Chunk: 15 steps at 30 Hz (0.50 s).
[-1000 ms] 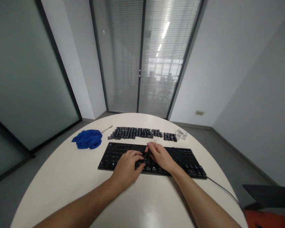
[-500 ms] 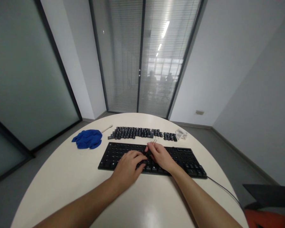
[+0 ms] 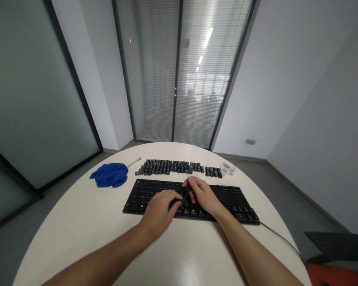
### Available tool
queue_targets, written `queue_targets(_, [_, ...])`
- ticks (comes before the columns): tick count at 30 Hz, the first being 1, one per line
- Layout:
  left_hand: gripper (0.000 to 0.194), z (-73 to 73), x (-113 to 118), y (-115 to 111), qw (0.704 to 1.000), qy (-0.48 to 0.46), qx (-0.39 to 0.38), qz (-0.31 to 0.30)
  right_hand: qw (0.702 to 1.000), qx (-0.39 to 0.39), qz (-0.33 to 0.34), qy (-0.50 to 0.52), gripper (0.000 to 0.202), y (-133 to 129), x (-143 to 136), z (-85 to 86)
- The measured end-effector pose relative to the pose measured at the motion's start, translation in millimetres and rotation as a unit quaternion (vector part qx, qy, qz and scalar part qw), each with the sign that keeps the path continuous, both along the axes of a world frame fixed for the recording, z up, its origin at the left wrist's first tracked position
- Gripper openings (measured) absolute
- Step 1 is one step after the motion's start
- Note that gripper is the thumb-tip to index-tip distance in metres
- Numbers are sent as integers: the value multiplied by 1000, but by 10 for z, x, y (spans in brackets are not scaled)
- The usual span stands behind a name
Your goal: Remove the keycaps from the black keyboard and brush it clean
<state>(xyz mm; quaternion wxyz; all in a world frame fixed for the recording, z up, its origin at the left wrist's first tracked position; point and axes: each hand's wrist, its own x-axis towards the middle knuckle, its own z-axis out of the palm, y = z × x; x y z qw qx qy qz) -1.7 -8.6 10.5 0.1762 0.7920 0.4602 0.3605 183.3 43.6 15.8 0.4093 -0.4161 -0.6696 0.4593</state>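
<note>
A black keyboard [image 3: 228,198] lies across the table, several of its upper rows bare of caps. My right hand [image 3: 203,194] is closed around a wire keycap puller [image 3: 184,194]. Its dark handle is mostly inside my fingers, and thin wire loops stick out at both ends. The lower wires slant down to the fingertips of my left hand [image 3: 159,208]. That hand rests over the keyboard's lower middle, thumb and forefinger curled toward each other around something dark and small that I cannot make out. Removed black keycaps [image 3: 158,167] stand in rows behind the keyboard.
A crumpled blue cloth [image 3: 109,174] lies at the left, beside a thin pale stick, perhaps a brush [image 3: 134,161]. Small clear packets [image 3: 227,168] sit at the back right. The keyboard's cable [image 3: 282,238] runs off the round white table [image 3: 86,234] at the right.
My left hand has shifted slightly left and its fingers have drawn in. My right hand has turned a little, showing more of the puller's lower wires.
</note>
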Motion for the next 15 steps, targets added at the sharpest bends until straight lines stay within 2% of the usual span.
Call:
queue_targets(8, [12,-1,-1,52,990,-127,-65,18,999,16,19,41,47,-12,10,37])
queue_targets(15, [10,-4,-13,73,987,-147,-68,15,998,-3,24,61,45,-19,14,48])
